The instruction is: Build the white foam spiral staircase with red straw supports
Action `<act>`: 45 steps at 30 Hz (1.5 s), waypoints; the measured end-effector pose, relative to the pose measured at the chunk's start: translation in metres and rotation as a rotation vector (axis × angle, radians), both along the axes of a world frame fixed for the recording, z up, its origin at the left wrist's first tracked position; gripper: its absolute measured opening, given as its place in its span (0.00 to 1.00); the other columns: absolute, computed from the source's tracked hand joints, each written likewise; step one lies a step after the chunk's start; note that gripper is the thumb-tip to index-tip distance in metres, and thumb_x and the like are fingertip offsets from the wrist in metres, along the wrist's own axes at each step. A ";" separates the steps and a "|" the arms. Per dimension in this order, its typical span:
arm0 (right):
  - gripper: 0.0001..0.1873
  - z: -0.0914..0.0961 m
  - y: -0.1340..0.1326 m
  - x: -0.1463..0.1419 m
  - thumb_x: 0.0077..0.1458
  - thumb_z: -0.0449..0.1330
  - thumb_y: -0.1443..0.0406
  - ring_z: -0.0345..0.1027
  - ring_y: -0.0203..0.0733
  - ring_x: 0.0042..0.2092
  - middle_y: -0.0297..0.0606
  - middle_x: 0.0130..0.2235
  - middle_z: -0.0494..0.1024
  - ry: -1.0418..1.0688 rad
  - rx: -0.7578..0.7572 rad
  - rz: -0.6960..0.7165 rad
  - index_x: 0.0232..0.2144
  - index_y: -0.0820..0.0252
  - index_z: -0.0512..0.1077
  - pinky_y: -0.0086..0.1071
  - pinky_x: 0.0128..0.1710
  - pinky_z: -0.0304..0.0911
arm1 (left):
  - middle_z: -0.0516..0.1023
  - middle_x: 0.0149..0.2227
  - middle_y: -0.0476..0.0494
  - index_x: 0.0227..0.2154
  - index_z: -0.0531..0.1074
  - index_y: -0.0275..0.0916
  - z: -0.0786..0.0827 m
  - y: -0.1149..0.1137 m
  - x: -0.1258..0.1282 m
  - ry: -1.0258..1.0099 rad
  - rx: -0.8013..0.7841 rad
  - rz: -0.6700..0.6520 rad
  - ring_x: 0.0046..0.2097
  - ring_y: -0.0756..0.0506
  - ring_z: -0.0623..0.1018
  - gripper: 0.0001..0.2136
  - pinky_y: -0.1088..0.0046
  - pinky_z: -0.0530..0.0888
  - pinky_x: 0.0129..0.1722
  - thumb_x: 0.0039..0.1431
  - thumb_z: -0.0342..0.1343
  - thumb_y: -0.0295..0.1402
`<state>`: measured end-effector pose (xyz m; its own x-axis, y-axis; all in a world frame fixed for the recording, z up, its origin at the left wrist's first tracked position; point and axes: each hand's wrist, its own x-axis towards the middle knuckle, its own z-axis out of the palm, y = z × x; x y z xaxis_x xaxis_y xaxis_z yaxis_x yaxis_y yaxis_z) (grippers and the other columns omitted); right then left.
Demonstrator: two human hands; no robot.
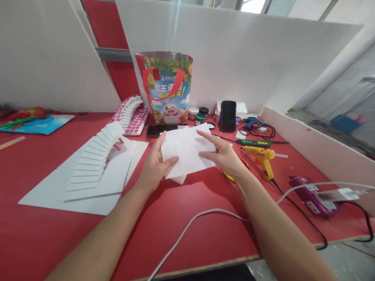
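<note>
Red, smooth-topped desk [205,246] before us, tall plain white panels [234,58] standing behind it. Held just above the desk's middle, between our hands: one thin white rectangular sheet [189,156], paper or card, we cannot tell which. A white corner [179,179] juts from under its near edge, so at least one more piece seems to lie beneath.

Grip: our left hand [156,162] is closed on the left end, thumb flat on the upper face, fingers along the edge and partly out of sight. Our right hand [224,154] has the right end; its thumb and index finger stand apart across the face, the other fingers hidden, so we cannot tell how firmly it presses.

Step in hand, by our judgement: two-handed handling and squaring of the sheet with what is under it. Next move seems to call for even support at both ends and aligned edges before either grip loosens.

Orientation: long axis runs left to right across our view, right end angled somewhat away from us; the broad face is turned up towards us. A stepped, curved row of white rectangular pieces [93,156] lies to the left, well apart.
</note>
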<state>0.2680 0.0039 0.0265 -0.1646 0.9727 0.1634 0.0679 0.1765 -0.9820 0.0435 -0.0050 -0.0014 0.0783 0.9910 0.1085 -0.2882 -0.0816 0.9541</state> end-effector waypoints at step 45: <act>0.07 0.003 0.006 0.020 0.44 0.72 0.61 0.76 0.40 0.33 0.40 0.34 0.84 0.073 -0.173 0.101 0.26 0.59 0.82 0.32 0.33 0.69 | 0.85 0.33 0.44 0.29 0.84 0.41 -0.009 0.007 -0.025 0.144 0.038 -0.028 0.32 0.46 0.79 0.05 0.73 0.71 0.31 0.51 0.64 0.31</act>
